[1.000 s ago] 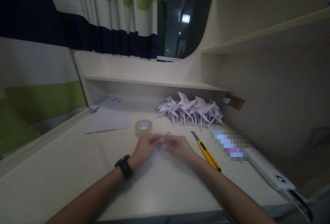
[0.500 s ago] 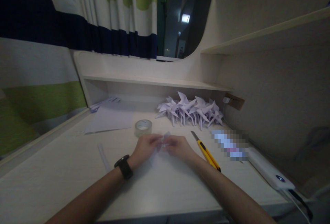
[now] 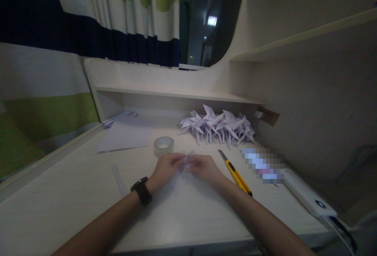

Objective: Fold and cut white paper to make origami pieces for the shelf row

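Both your hands, left hand (image 3: 165, 168) and right hand (image 3: 204, 167), pinch a small paper piece (image 3: 186, 160) above the desk (image 3: 73, 197), mid-fold; next, you likely need a firm, careful crease.

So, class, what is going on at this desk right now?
A person sits at a pale desk and pinches a small piece of white paper between the left hand and the right hand. Behind them lie a tape roll and a heap of folded paper cranes. A yellow utility knife lies beside the right hand, its blade out.
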Demonstrator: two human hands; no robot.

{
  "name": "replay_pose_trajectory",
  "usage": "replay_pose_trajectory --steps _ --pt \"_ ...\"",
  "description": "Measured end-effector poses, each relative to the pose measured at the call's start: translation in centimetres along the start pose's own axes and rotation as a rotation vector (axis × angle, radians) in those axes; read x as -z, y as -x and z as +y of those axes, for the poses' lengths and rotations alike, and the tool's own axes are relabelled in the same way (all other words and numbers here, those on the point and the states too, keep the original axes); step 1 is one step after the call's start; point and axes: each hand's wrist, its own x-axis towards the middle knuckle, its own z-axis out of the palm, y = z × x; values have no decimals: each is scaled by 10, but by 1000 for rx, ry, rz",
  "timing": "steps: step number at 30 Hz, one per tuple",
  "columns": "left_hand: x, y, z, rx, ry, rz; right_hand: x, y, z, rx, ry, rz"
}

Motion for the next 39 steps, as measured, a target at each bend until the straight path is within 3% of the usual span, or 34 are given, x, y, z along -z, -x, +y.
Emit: replay_pose_trajectory --steps 39 --pt "-1 0 -2 13 -11 13 -2 0 -1 -46 -77 43"
